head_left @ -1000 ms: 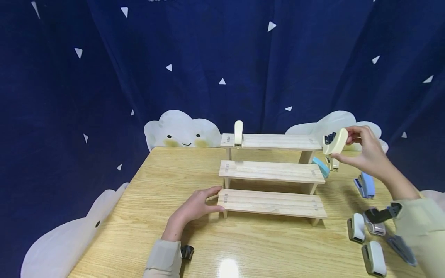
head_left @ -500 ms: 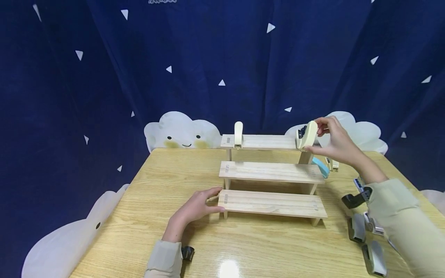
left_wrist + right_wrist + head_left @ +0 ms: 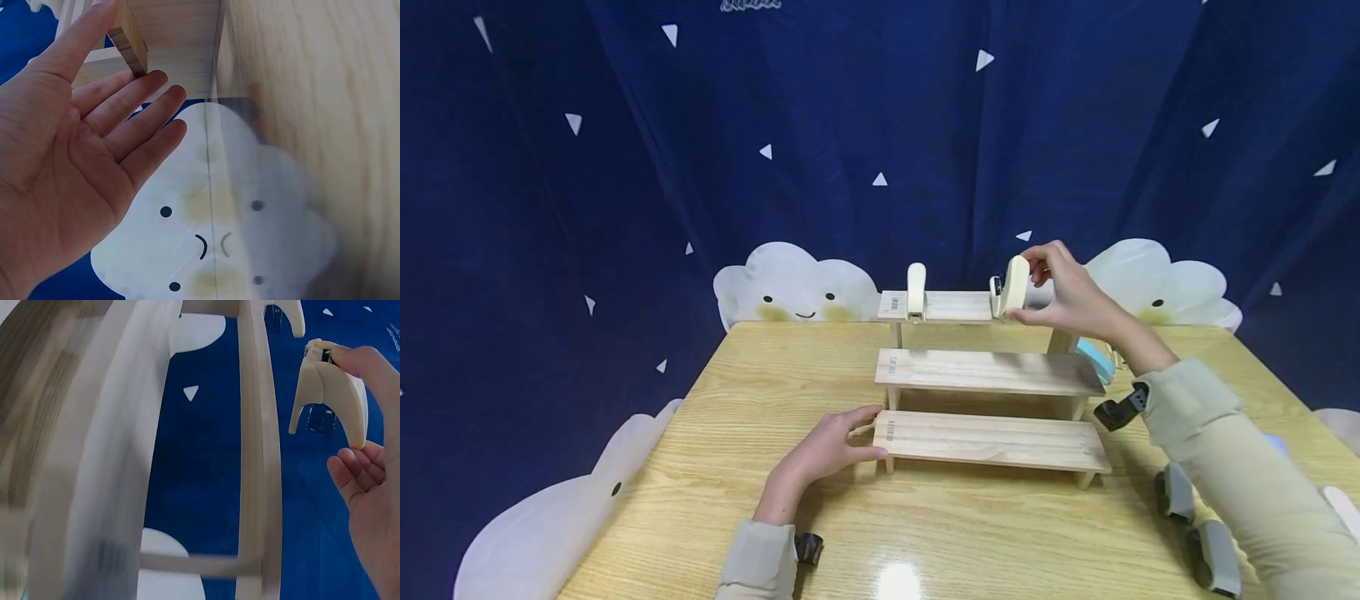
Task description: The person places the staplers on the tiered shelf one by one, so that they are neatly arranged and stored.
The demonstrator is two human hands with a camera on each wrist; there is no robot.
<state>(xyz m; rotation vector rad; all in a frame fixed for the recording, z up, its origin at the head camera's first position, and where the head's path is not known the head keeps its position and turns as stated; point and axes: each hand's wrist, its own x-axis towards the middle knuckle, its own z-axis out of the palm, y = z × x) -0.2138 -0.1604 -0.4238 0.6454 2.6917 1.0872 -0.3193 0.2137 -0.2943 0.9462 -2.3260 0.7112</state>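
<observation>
A three-tier wooden step shelf (image 3: 992, 371) stands on the table. One cream stapler (image 3: 915, 291) sits at the left end of the top tier. My right hand (image 3: 1063, 296) pinches a second cream stapler (image 3: 1013, 287) upright just over the top tier, right of the first. In the right wrist view that held stapler (image 3: 327, 392) hangs beside the top board (image 3: 255, 456), thumb and fingers of my right hand (image 3: 375, 481) round it. My left hand (image 3: 831, 446) lies flat on the table, fingers straight, touching the bottom tier's left end; its palm (image 3: 81, 156) faces the shelf leg (image 3: 134, 53).
A light blue stapler (image 3: 1101, 358) lies right of the shelf, and grey staplers (image 3: 1176, 492) (image 3: 1213, 557) lie near the table's front right. Cloud cut-outs (image 3: 793, 287) line the wooden table (image 3: 760, 375) before a dark blue curtain.
My right hand has carried the cream stapler leftward from beyond the shelf's right end to over the middle of the top tier. The left hand has stayed put.
</observation>
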